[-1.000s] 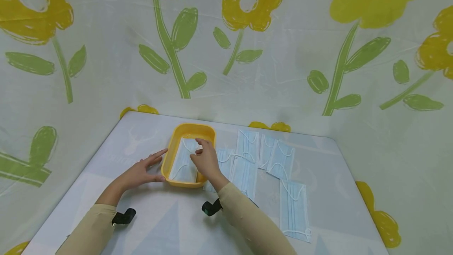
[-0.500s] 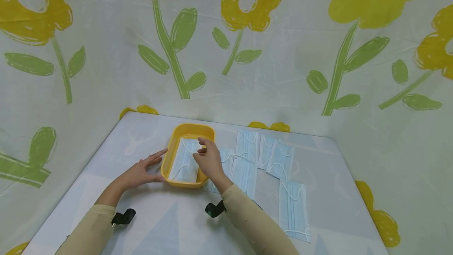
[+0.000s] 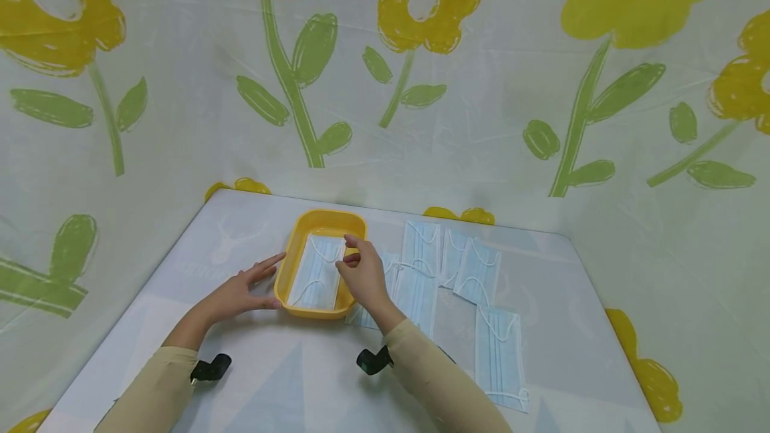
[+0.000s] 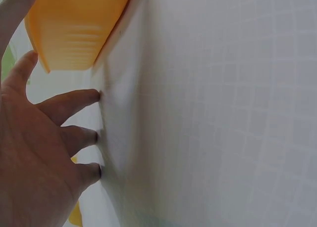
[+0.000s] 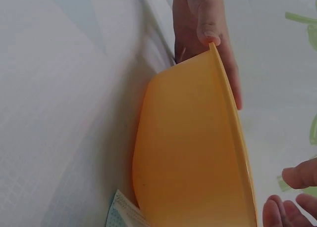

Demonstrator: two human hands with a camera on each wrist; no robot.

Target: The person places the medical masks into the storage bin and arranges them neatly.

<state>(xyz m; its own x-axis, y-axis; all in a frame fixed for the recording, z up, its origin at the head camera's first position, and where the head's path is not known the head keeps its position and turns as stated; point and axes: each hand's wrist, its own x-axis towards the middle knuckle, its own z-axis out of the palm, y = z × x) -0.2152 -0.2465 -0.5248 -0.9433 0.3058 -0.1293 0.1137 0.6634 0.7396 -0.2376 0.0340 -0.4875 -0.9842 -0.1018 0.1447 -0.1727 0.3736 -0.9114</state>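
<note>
A yellow tray [image 3: 281,277] stands on the table, with a light-blue face mask [image 3: 316,276] lying flat in it, white ear loops on top. My left hand [image 3: 243,291] is at the tray's left side, its fingers spread and its thumb and forefinger touching the rim. Over the tray's right rim hovers my right hand [image 3: 368,277]. Its fingers are loosely bent, and the right wrist view shows a gap between thumb and fingers [image 5: 297,214] with nothing in it. It covers part of the right rim and of the masks beyond.
Several more face masks lie right of the tray, some overlapping: one tall mask [image 3: 416,293], a slanted one [image 3: 478,272] and one nearer the front [image 3: 500,356]. A mask corner [image 5: 124,212] sits close against the tray's side. A flower-print curtain [image 3: 481,119] stands behind the table.
My right hand has drifted a little to the right, from over the mask in the tray to the right rim, uncovering more of that mask. My left hand and the tray stay put.
</note>
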